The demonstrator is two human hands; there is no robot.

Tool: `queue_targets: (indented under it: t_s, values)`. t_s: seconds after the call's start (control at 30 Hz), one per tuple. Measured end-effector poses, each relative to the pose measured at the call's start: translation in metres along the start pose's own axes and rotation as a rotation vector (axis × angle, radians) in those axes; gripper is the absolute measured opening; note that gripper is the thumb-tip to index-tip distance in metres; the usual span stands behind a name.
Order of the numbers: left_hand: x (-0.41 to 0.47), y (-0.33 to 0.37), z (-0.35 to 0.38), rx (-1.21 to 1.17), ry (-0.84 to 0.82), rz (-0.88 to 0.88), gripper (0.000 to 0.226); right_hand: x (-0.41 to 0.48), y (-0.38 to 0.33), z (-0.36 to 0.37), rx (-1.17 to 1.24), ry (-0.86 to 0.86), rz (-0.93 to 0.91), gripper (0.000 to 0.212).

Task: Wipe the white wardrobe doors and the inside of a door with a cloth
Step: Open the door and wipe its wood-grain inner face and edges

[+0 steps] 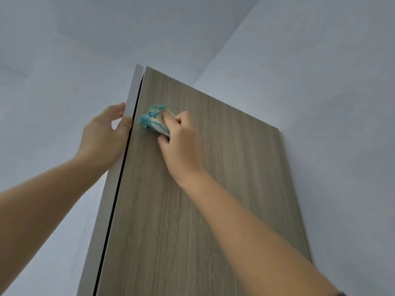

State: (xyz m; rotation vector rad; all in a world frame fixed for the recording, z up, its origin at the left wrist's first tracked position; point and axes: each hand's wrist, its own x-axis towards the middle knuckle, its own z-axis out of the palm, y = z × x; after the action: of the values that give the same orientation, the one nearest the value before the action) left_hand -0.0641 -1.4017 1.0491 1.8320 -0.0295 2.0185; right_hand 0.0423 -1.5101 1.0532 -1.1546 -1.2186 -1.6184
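Pale walls [331,103] close in behind the open wardrobe door [192,221], whose wood-grain inner face is toward me. The left hand [102,137] has its fingers curled round the door's white edge [110,189]. The right hand [181,144] clamps bunched fingers on a blue-and-white cloth [152,119], which pokes out past the fingertips, pressed to the wood just beside that edge.

Ceiling [149,28]: plain, pale grey-white. Right wall [333,86]: same tone, meets the ceiling along a slanting edge. Left wall [38,129]: bare, likewise pale.
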Motion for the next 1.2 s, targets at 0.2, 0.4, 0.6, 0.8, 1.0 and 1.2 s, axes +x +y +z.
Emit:
queue_targets:
  t_s: [0.2, 0.4, 0.6, 0.8, 1.0, 1.2]
  values:
    - [0.013, -0.009, -0.014, -0.149, -0.127, -0.05, 0.044, -0.009, -0.019, 0.003, 0.01, -0.076, -0.142, 0.048]
    - [-0.006, -0.012, -0.01, -0.13, -0.129, -0.064, 0.046, -0.008, -0.008, 0.003, 0.008, -0.067, -0.186, 0.051]
    - [-0.049, -0.004, 0.004, 0.076, -0.089, 0.018, 0.053, -0.01, 0.028, -0.008, -0.023, -0.034, -0.108, 0.048]
    - [-0.057, -0.007, 0.006, 0.199, -0.046, 0.038, 0.052, -0.025, 0.105, -0.034, -0.074, 0.006, 0.164, 0.047]
    - [-0.058, -0.005, 0.004, 0.326, -0.005, 0.057, 0.052, -0.026, 0.161, -0.055, -0.135, 0.06, 0.35, 0.042]
    - [-0.058, -0.006, 0.009, 0.475, 0.029, 0.077, 0.036, -0.043, 0.227, -0.081, -0.3, 0.069, 0.546, 0.034]
